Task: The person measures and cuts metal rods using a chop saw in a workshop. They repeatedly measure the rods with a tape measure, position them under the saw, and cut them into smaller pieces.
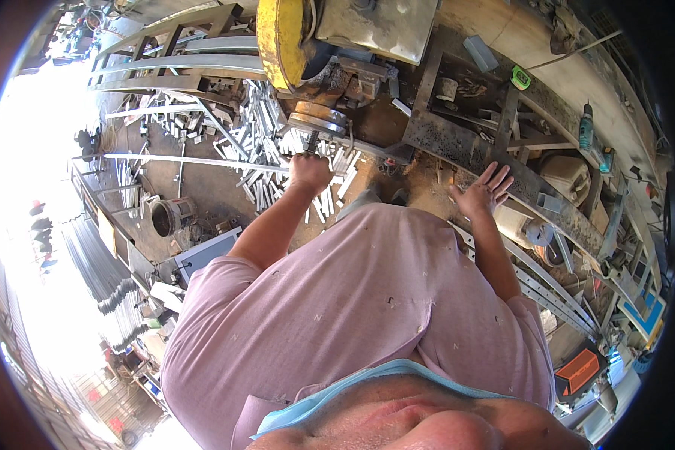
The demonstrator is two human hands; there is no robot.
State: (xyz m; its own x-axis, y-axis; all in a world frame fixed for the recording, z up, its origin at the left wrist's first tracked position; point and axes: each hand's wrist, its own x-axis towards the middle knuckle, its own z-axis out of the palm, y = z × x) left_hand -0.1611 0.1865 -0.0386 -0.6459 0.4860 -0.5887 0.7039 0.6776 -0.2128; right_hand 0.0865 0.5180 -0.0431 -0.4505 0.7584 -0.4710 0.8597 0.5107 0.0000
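Observation:
My left hand (310, 174) is closed round the near end of a dark threaded rod (312, 141). The rod runs into a round metal fitting (319, 118) below a cutting machine with a yellow wheel guard (277, 41). A long thin metal bar (195, 160) comes in from the left and ends beside my left wrist; whether the hand touches it I cannot tell. My right hand (478, 196) is open and empty, its fingers spread beside the edge of a dirty steel bench frame (457, 146).
Many short cut metal pieces (266, 161) lie heaped on the floor below the machine. Long bars rest on a rack (165, 79) at the far left. A bucket (171, 216) stands left. On the right are a green tape measure (520, 77) and a teal drill (586, 127).

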